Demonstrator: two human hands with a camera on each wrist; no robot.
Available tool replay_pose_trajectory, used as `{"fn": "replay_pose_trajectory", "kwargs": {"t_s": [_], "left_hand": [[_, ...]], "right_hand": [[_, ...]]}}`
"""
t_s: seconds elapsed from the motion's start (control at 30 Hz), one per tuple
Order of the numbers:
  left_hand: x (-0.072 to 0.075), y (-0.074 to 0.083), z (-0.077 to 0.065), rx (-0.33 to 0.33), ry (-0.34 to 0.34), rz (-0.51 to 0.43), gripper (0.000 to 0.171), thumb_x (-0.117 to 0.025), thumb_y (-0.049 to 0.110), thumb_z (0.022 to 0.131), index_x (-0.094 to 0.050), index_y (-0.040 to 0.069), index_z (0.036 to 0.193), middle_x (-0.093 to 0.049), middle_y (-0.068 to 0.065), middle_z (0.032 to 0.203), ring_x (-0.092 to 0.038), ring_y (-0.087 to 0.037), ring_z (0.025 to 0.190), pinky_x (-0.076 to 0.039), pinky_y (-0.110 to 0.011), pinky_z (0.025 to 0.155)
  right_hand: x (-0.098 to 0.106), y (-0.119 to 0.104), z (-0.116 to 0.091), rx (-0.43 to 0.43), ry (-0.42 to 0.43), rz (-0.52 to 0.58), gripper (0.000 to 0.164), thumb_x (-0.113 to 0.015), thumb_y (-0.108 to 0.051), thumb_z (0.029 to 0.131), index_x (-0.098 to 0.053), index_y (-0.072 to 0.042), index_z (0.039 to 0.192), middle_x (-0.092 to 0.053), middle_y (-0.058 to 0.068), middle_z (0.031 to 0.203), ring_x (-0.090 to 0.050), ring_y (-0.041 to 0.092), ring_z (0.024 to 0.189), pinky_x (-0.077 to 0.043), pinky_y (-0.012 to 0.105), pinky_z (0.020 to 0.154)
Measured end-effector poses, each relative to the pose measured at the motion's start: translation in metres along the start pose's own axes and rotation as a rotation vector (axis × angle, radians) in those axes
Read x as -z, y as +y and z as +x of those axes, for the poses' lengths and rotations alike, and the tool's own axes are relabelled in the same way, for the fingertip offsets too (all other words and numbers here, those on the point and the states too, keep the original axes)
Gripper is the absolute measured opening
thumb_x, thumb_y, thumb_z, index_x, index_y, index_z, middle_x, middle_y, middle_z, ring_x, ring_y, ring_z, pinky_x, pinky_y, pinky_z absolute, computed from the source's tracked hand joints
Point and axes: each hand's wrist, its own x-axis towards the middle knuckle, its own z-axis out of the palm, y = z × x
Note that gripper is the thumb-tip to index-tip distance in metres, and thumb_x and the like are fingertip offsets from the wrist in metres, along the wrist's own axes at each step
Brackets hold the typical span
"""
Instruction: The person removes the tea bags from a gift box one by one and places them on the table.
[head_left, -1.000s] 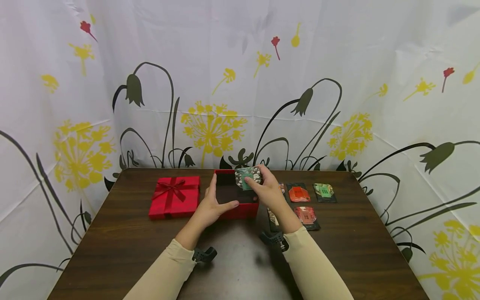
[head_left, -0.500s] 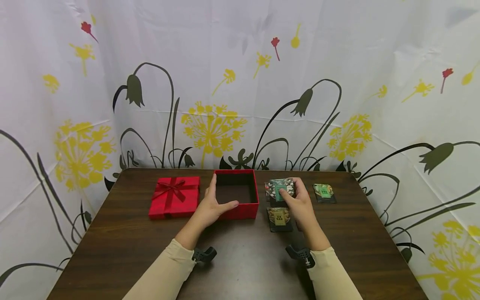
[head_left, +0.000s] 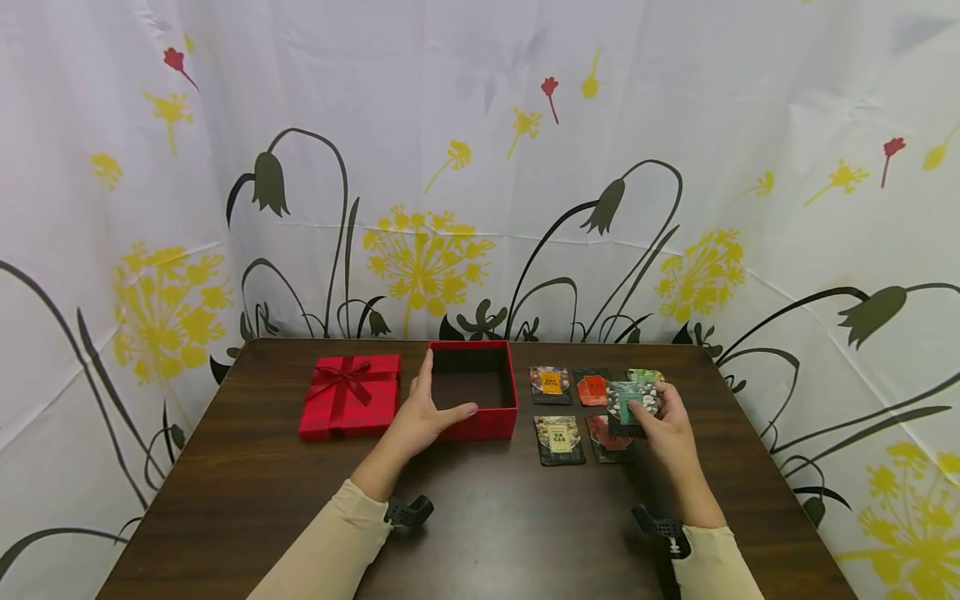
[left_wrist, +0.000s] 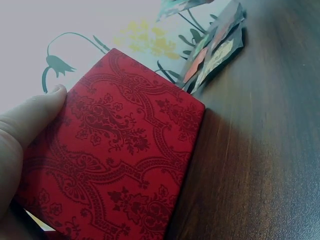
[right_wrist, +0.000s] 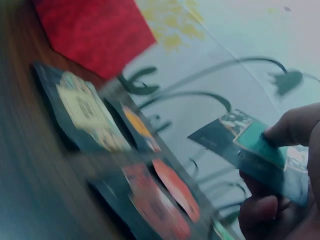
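A red gift box without its lid stands at the table's back middle, its dark interior visible. My left hand rests against it, fingers straight along the left wall and thumb on the front. In the left wrist view the thumb touches the patterned red box wall. My right hand pinches a dark sachet with a green label, thumb on top and fingers underneath. It hovers over the sachets at the right, partly covering a red-labelled sachet and a green one.
The red lid with a ribbon bow lies left of the box. Right of the box lie a yellow-labelled sachet, an orange-labelled one and a red-orange one. A flowered curtain hangs behind the wooden table.
My right hand has carried the green-labelled sachet from above the box rightward, over the other sachets and slightly nearer. The left hand has stayed at the box.
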Motion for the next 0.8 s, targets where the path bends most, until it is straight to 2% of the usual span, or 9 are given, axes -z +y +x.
{"fn": "replay_pose_trajectory", "kwargs": {"t_s": [0.07, 0.13, 0.27, 0.37, 0.57, 0.8], "left_hand": [[0.0, 0.0, 0.0, 0.005, -0.005, 0.003, 0.136, -0.087, 0.066, 0.082, 0.008, 0.039, 0.175, -0.01, -0.022, 0.182, -0.025, -0.054, 0.163, -0.031, -0.078, 0.124], [0.001, 0.0, 0.0, 0.011, -0.004, 0.008, 0.136, -0.087, 0.066, 0.082, 0.009, 0.04, 0.175, -0.008, -0.021, 0.182, -0.024, -0.054, 0.164, -0.031, -0.079, 0.123], [0.002, 0.001, 0.001, 0.012, 0.008, 0.004, 0.134, -0.087, 0.063, 0.084, 0.008, 0.04, 0.175, -0.007, -0.021, 0.183, -0.021, -0.053, 0.165, -0.029, -0.079, 0.124], [0.002, 0.002, 0.001, 0.015, 0.004, 0.0, 0.132, -0.087, 0.059, 0.086, 0.008, 0.04, 0.175, -0.006, -0.021, 0.183, -0.019, -0.053, 0.166, -0.029, -0.079, 0.124], [0.0, 0.001, 0.001, 0.031, -0.009, 0.013, 0.133, -0.087, 0.061, 0.086, 0.01, 0.041, 0.175, -0.004, -0.022, 0.183, -0.019, -0.054, 0.166, -0.029, -0.079, 0.124], [-0.001, 0.001, 0.002, 0.036, -0.003, 0.023, 0.133, -0.086, 0.064, 0.085, 0.01, 0.042, 0.174, -0.004, -0.021, 0.183, -0.021, -0.053, 0.165, -0.03, -0.079, 0.124]], "right_hand": [[0.013, 0.004, -0.002, -0.024, 0.031, -0.015, 0.05, -0.067, -0.007, 0.108, -0.04, 0.002, 0.149, -0.067, -0.012, 0.106, -0.071, 0.003, 0.083, -0.061, 0.024, 0.062], [0.024, 0.009, -0.002, -0.046, 0.049, -0.035, 0.053, -0.068, -0.006, 0.108, -0.038, 0.003, 0.15, -0.067, -0.015, 0.107, -0.07, 0.002, 0.085, -0.061, 0.023, 0.065], [0.045, 0.018, -0.002, -0.083, 0.067, -0.117, 0.055, -0.069, -0.008, 0.107, -0.037, 0.004, 0.15, -0.067, -0.019, 0.103, -0.067, 0.0, 0.082, -0.057, 0.022, 0.063], [0.059, 0.024, -0.004, -0.12, 0.076, -0.183, 0.056, -0.069, -0.009, 0.107, -0.036, 0.005, 0.15, -0.067, -0.016, 0.104, -0.066, -0.001, 0.081, -0.057, 0.022, 0.065], [0.078, 0.034, -0.011, -0.199, 0.098, -0.274, 0.061, -0.07, -0.007, 0.105, -0.035, 0.008, 0.152, -0.07, 0.001, 0.114, -0.067, -0.003, 0.082, -0.058, 0.02, 0.071], [0.083, 0.04, -0.011, -0.212, 0.071, -0.364, 0.067, -0.077, -0.015, 0.103, -0.039, 0.008, 0.153, -0.07, 0.023, 0.13, -0.062, 0.0, 0.083, -0.054, 0.023, 0.071]]}}
